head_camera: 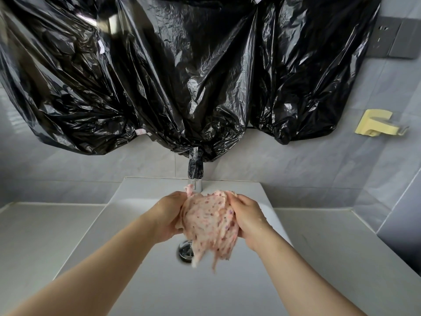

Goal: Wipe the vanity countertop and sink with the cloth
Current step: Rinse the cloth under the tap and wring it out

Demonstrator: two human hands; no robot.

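Left hand and right hand: both are clenched on the bunched cloth, which is held between them above the sink.

The cloth is gripped at its two upper sides, just below the faucet. Its long axis hangs downward, with the loose ends dangling over the drain. Neither hand is judged nearer. The countertop lies to either side and is untouched by the cloth. Wiping is judged not yet begun.

One view only for us: head-worn wide-angle, looking forward and down along both forearms. We see left hand and right hand close, mid-frame; sink under them, tiled wall beyond them.
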